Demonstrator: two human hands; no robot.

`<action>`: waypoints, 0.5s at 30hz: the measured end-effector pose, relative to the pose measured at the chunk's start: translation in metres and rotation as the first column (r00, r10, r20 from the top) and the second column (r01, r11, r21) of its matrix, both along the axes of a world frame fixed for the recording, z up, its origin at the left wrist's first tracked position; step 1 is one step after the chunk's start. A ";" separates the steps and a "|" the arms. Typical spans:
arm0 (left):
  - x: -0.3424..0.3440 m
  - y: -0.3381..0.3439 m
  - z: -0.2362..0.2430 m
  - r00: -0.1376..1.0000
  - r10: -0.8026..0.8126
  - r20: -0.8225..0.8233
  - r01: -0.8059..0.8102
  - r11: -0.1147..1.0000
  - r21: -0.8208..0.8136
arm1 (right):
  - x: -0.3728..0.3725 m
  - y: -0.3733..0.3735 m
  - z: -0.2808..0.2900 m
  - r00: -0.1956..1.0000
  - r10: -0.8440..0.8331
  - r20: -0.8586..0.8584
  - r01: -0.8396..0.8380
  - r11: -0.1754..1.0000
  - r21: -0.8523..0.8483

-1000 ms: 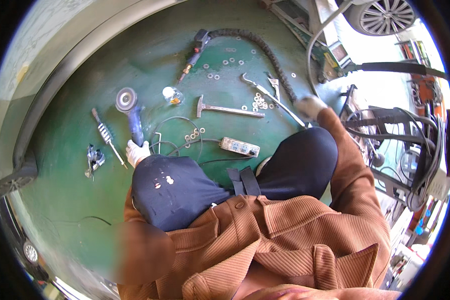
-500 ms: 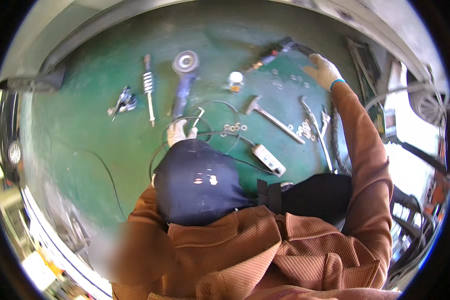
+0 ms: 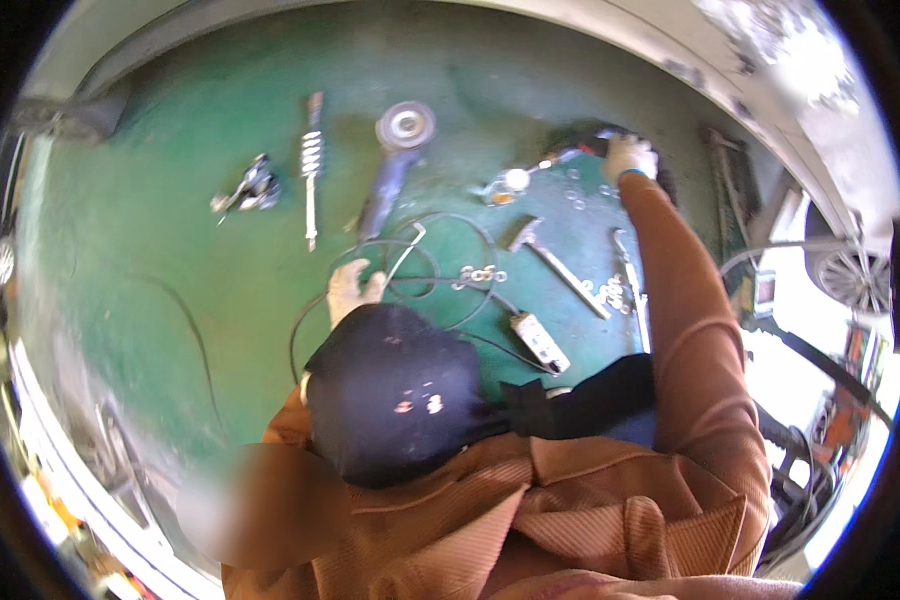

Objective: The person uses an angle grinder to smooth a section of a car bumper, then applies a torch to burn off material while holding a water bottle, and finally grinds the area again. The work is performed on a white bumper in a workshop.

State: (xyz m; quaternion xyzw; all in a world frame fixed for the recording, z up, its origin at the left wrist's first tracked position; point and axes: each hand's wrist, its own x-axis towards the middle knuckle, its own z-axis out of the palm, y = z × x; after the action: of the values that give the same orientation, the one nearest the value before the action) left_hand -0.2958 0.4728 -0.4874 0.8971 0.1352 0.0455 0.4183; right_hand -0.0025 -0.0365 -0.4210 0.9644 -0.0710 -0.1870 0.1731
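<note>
My right hand [image 3: 630, 157], in a white glove, reaches to the far right and wraps round the dark end of a black tool [image 3: 595, 148] with a red part and a brass-coloured tip. That tip points left, close to a small jar [image 3: 499, 192] with a white cap, which leans. Beside my knee, my gloved left hand [image 3: 353, 287] hangs low with its fingers apart. Nearest to it are an L-shaped metal rod [image 3: 406, 254] and a looped black cable [image 3: 436, 215]. Whether a fingertip touches the rod is unclear.
Farther out on the green floor lie an angle grinder [image 3: 382, 190], a spring-wound rod [image 3: 311, 160] and a silver metal part [image 3: 255, 188]. A hammer [image 3: 562, 268], metal rings [image 3: 483, 274], a wrench [image 3: 629, 270] and a white power strip [image 3: 540, 343] lie nearer. A wheel [image 3: 860, 275] stands right.
My right hand has come down onto the black tool and closed round it. The tool now lies flatter, and the jar tilts. The whole view has shifted slightly.
</note>
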 end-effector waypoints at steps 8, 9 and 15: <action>0.081 -0.037 0.029 0.985 -0.148 -0.090 0.121 0.960 -0.252 | -0.068 -0.077 0.026 0.997 -0.078 0.020 0.053 0.818 0.572; 0.095 -0.036 0.024 0.985 -0.163 -0.052 0.142 0.948 -0.284 | -0.071 -0.069 0.045 0.982 -0.181 -0.062 0.185 0.825 0.534; 0.167 -0.136 0.087 0.934 -0.358 0.010 0.349 0.903 -0.252 | -0.125 -0.132 0.068 0.966 -0.252 -0.050 0.237 0.796 0.557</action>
State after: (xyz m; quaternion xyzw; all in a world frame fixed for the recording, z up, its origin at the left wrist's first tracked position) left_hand -0.1289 0.3363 -0.4003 0.8476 -0.0173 -0.0647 0.5264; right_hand -0.1279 -0.1686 -0.3528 0.9577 -0.1394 -0.2073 -0.1426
